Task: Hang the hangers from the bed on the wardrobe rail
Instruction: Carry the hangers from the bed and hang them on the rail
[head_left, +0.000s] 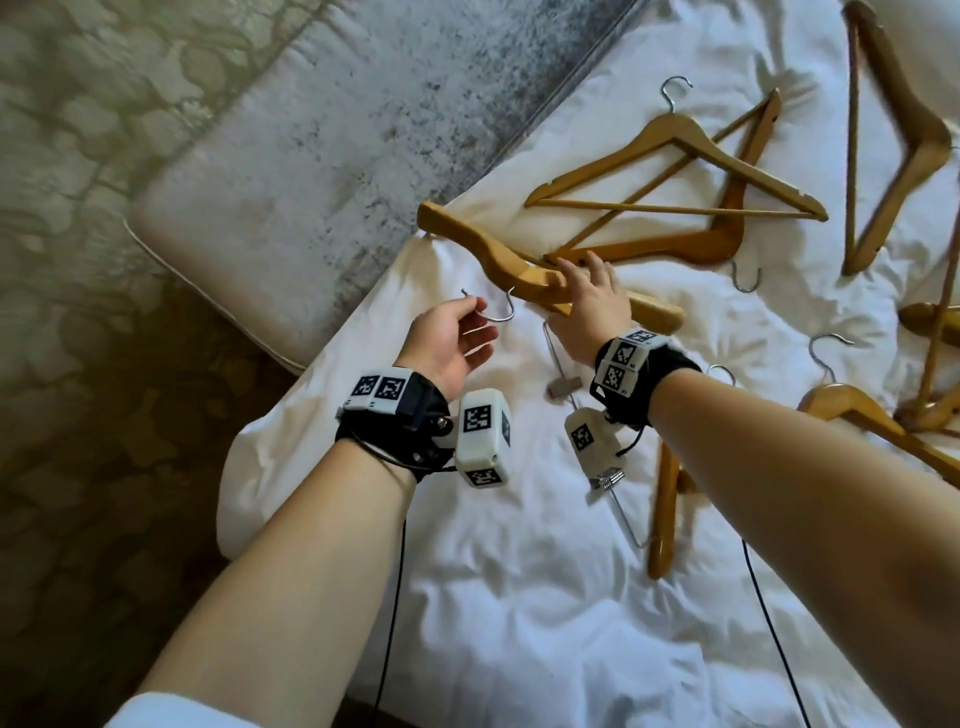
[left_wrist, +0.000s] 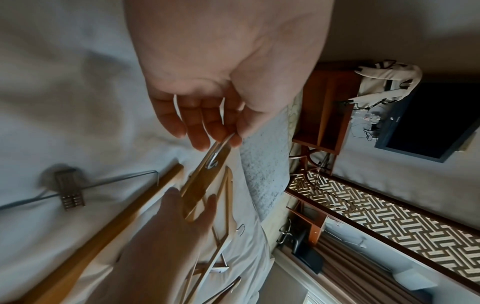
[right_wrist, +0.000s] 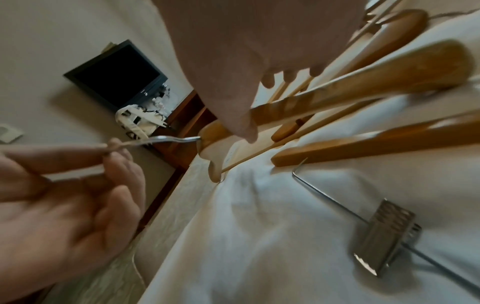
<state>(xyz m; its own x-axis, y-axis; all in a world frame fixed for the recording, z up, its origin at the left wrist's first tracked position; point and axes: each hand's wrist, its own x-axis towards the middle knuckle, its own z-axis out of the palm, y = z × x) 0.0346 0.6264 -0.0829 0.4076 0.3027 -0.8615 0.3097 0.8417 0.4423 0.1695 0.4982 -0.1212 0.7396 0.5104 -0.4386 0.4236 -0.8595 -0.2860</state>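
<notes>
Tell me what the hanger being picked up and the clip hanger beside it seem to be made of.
Held hanger: wood by its honey-brown, smooth, faintly glossy look; its hook, pinched by the left hand, is shiny silver wire, likely steel. Clip hanger: thin grey wire with ribbed metallic-looking clips, probably all metal.

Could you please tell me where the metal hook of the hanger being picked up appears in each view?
Head: metal hook centre-left, at the left hand.
Left wrist: centre, at the fingertips.
Right wrist: centre-left.
Shared landmark: metal clip.
</notes>
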